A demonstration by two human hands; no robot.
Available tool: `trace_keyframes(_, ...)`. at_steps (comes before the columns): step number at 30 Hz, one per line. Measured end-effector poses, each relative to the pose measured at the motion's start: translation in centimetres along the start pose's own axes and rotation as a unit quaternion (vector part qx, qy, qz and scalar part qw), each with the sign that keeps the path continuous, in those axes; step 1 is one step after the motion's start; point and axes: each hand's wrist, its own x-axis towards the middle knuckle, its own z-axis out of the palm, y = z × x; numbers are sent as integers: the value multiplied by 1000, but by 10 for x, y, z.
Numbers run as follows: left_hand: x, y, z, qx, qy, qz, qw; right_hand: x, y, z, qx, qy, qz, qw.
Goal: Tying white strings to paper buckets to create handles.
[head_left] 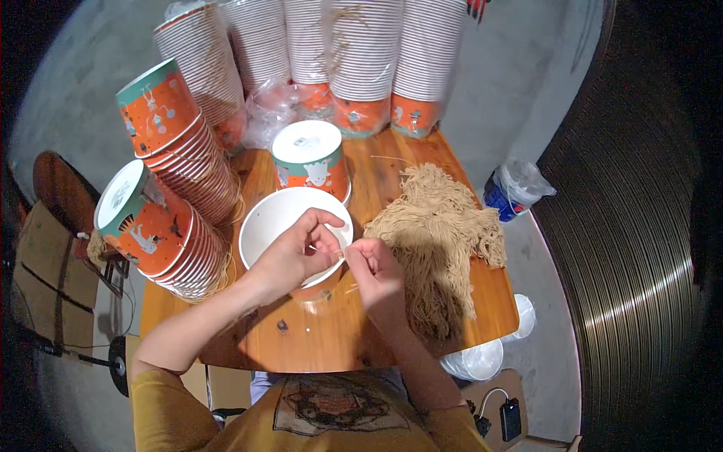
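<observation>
Workshop: string pile [433, 218], tub stacks [365, 56]

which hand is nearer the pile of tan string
Right. The right hand is just left of the pile of tan string; the left hand is farther left, over the open bowl.

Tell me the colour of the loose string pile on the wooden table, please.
The loose string pile is tan, best seen in the head view.

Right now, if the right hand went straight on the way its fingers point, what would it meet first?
Most likely the left hand, which lies directly ahead in the picture, before the white tub; depth is hard to judge.
</observation>
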Motion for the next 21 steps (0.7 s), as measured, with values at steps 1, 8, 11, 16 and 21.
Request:
trace_keyframes(1, 0, -1, -1, -4, -1, -3, 1000, 0, 2, 0, -9, -1, 1, 1000)
trace_keyframes(8, 5, 0, -2, -35, 2, -25, 999, 2, -21, -5, -108, -23, -48, 993)
trace_keyframes(11, 7, 1, -1, -39, 0, -38, 999, 4, -10, -4, -101, 1, -92, 991)
trace_keyframes(16, 6, -1, -2, 10, 1, -14, 1000, 7, -18, -11, -252, -11, -190, 949)
trace_keyframes(21, 5, 3, -2, 76, -3, 2, 997, 6, -22, -13, -290, 3, -184, 939)
